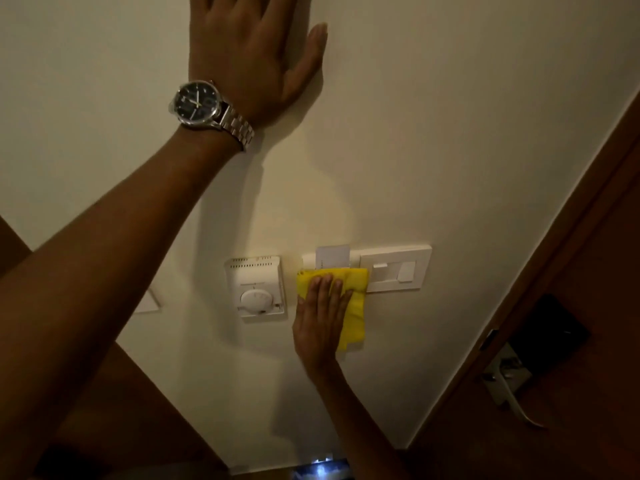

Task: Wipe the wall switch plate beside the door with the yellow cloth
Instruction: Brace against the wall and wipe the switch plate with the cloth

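My right hand (pixel 320 318) presses the yellow cloth (pixel 355 299) flat against the wall, over the lower part of a key-card holder with a white card (pixel 333 254) sticking up from it. The cloth's right edge touches the left side of the white switch plate (pixel 396 270), which sits just right of the holder and near the door. My left hand (pixel 252 46), with a steel wristwatch (pixel 201 103), lies flat on the cream wall higher up, fingers spread and holding nothing.
A white thermostat (pixel 256 289) with a round dial is mounted just left of the cloth. The brown wooden door (pixel 588 306) with a metal lever handle (pixel 512 386) and dark lock panel stands at the right. Brown woodwork shows at the lower left.
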{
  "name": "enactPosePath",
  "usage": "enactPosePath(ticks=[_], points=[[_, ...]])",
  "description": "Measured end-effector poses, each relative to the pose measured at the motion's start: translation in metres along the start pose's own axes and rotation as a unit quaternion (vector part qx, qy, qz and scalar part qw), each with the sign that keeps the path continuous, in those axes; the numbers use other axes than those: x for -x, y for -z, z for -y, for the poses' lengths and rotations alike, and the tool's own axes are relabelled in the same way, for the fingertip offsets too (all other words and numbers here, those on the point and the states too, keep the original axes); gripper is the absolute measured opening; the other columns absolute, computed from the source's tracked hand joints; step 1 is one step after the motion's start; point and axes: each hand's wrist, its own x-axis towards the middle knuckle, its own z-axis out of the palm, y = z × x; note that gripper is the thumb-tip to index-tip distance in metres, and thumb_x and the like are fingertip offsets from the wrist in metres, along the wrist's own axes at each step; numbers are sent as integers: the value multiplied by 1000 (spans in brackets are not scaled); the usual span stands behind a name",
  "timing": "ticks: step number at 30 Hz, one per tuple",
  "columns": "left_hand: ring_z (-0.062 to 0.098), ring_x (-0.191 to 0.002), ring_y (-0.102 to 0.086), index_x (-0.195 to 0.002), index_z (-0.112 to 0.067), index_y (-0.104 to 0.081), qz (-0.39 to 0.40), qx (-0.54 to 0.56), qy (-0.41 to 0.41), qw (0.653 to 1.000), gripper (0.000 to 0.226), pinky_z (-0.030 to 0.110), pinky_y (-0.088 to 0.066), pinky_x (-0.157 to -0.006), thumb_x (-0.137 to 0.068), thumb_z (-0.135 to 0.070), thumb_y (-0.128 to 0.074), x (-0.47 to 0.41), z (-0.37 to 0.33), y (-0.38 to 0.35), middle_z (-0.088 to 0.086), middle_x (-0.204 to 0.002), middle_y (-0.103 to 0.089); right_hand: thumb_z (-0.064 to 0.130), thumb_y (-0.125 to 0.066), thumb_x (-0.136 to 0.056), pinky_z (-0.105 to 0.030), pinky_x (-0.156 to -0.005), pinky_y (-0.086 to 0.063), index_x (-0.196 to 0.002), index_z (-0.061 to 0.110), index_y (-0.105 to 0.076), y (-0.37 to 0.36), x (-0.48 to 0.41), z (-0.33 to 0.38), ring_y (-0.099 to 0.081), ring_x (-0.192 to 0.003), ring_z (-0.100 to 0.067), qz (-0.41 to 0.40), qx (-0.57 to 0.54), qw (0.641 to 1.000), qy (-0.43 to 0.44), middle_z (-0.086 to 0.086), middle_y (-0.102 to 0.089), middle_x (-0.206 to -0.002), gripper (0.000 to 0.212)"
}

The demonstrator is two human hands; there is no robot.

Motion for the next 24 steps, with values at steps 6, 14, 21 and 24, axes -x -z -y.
enactPosePath(ticks=[6, 14, 21, 24], points=[[35, -129, -53, -147, -13, -50, 36, -17, 1, 999, 61, 47, -39, -110, -109, -57, -33, -5, 0, 4, 15, -142, -56, 28, -22, -114, -53, -125, -15, -148, -4, -35, 4, 37, -14, 4, -160, -36, 65, 43, 996, -42, -29, -39, -158, 48], [33, -101, -68, -122, -9, -67, -13, 0, -3, 1000, 52, 40, -53, -88, -108, -54, -46, 3, 1, 0, 15, -112, -71, 21, -48, -104, -54, -124, -16, -153, -3, -32, 2, 12, -2, 2, -160, -36, 21, 49, 999, 3, -20, -3, -170, 57], [35, -104, -67, -122, -9, -67, 11, 5, 14, 1000, 56, 42, -51, -90, -110, -57, -41, 6, 1, 1, 16, -113, -71, 19, -47, -108, -51, -131, -13, -163, 1, -8, 13, -14, 4, -6, -160, -33, -23, 19, 999, 33, -15, 0, -172, 70], [33, -100, -68, -119, -8, -69, -17, -3, 1, 1000, 52, 40, -53, -87, -108, -54, -47, 6, 1, -1, 15, -111, -72, 24, -36, -113, -46, -130, -15, -163, 3, -8, 22, -5, -10, -6, -161, -29, -22, 28, 998, 52, -13, -1, -173, 61]])
